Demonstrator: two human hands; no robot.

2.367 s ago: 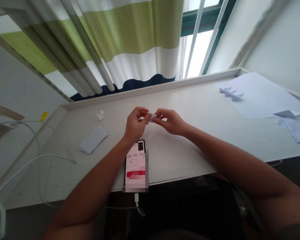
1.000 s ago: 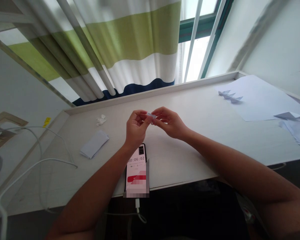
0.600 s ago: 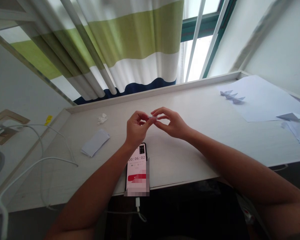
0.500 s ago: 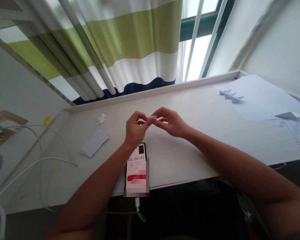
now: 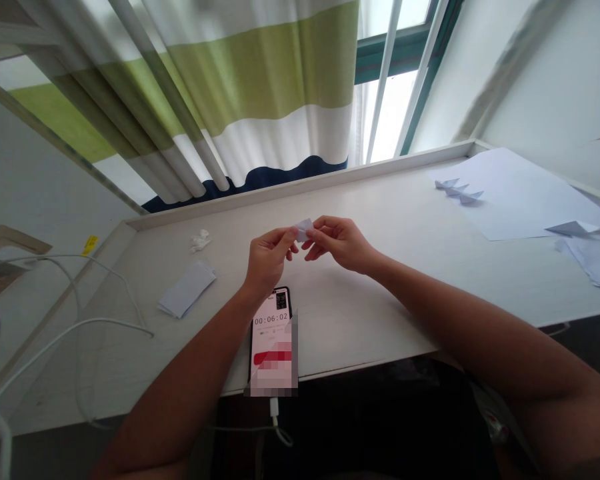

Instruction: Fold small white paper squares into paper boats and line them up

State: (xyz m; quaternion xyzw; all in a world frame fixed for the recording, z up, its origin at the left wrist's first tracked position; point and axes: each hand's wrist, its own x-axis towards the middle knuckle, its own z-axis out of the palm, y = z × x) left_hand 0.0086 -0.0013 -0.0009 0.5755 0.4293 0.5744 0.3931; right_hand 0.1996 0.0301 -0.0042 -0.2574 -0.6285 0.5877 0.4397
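My left hand (image 5: 268, 257) and right hand (image 5: 343, 244) both pinch paper (image 5: 305, 228), clamped tight, above desk (image 5: 370, 320). Phone (image 5: 271, 337) on desk, nearer me.

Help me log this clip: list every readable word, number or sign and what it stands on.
"00:06:02": on the phone.
Too small or blurred: the phone's other lettering and any marks on the yellow label.
No readable text on the held paper.

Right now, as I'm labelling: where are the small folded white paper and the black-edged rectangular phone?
Small folded white paper (image 5: 304, 227): head view, middle of its face.
Black-edged rectangular phone (image 5: 271, 339): head view, screen, below the digits.
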